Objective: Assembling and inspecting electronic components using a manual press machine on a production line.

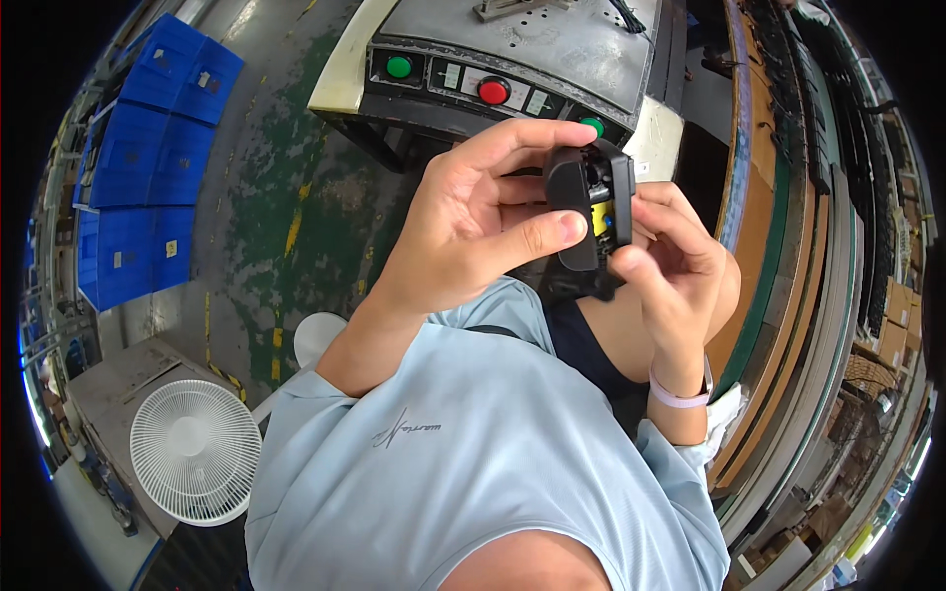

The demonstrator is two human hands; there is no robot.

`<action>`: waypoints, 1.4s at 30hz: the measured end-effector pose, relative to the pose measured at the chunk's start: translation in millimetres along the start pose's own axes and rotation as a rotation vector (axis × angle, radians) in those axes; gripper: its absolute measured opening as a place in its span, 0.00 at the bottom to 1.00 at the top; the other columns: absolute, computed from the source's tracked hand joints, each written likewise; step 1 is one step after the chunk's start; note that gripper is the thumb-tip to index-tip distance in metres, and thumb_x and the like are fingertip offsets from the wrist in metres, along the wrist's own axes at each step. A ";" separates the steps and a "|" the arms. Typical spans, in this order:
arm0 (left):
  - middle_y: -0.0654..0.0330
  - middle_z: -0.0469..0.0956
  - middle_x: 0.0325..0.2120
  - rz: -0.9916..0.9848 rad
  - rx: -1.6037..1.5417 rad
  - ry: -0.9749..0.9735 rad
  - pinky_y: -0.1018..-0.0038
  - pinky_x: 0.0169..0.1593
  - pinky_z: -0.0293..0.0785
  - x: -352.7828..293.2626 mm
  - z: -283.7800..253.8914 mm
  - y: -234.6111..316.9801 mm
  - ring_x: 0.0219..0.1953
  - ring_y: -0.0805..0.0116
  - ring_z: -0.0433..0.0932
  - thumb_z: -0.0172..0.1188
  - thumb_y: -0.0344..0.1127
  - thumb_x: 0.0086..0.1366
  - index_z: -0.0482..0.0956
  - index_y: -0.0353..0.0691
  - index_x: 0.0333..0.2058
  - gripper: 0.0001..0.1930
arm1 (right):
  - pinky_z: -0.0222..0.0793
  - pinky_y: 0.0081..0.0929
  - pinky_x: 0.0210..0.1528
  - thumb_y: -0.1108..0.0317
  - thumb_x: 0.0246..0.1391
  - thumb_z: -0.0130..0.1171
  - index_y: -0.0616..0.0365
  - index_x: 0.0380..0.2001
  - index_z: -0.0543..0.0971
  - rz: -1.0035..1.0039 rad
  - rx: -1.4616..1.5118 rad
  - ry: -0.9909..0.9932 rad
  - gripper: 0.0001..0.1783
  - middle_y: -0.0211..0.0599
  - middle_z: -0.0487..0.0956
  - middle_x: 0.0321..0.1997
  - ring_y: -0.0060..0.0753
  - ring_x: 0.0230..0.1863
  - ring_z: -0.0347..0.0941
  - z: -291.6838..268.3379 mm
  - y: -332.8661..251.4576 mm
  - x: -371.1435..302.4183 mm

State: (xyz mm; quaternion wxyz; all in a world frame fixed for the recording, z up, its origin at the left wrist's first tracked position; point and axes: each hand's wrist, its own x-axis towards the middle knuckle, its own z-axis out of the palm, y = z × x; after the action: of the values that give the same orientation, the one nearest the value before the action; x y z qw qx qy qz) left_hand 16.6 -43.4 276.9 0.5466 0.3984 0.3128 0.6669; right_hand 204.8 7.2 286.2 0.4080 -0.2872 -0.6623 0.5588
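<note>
Between my hands, raised in front of my chest, is a black plastic housing (569, 192) with two shell parts standing slightly apart. Through the gap I see a yellow part, a small blue spot and some dark inner pieces. My left hand (483, 212) grips the left shell, thumb on its near face and fingers behind its upper edge. On the other side, my right hand (680, 251) pinches the right shell (623, 192) between thumb and fingers. Its fingertips are partly hidden behind the housing.
Ahead stands a metal-topped machine (552, 44) with a red button (494, 91) and green buttons (398, 67) on its front panel. Blue bins (158, 163) are stacked at the left. A white fan (195, 451) is at lower left. Long boards (778, 325) line the right side.
</note>
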 end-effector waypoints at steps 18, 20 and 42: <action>0.47 0.76 0.51 -0.059 0.078 -0.014 0.76 0.52 0.76 -0.9 -0.6 0.6 0.47 0.65 0.79 0.62 0.18 0.55 0.66 0.30 0.61 0.32 | 0.71 0.16 0.41 0.84 0.46 0.65 0.70 0.44 0.80 0.045 0.104 0.024 0.18 0.46 0.77 0.47 0.28 0.38 0.74 3.6 5.5 0.8; 0.47 0.76 0.52 -0.033 0.102 -0.026 0.75 0.52 0.76 -1.6 0.6 1.2 0.47 0.65 0.79 0.62 0.18 0.54 0.66 0.30 0.61 0.33 | 0.72 0.17 0.42 0.83 0.45 0.66 0.70 0.44 0.80 0.015 0.085 0.017 0.19 0.47 0.77 0.47 0.29 0.38 0.74 1.9 6.7 -0.8; 0.45 0.78 0.49 0.175 0.302 -0.102 0.73 0.45 0.79 -19.1 14.9 26.3 0.40 0.62 0.80 0.66 0.23 0.51 0.69 0.30 0.59 0.34 | 0.75 0.31 0.44 0.71 0.34 0.78 0.68 0.36 0.80 -0.368 -0.207 -0.181 0.24 0.53 0.77 0.47 0.44 0.43 0.76 -8.9 -23.0 -2.1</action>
State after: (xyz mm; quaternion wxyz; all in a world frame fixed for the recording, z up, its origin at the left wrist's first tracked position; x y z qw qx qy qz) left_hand 18.6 -67.8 303.0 0.4355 0.5349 0.3451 0.6365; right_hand 215.3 5.1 308.6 0.4106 -0.1505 -0.7912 0.4276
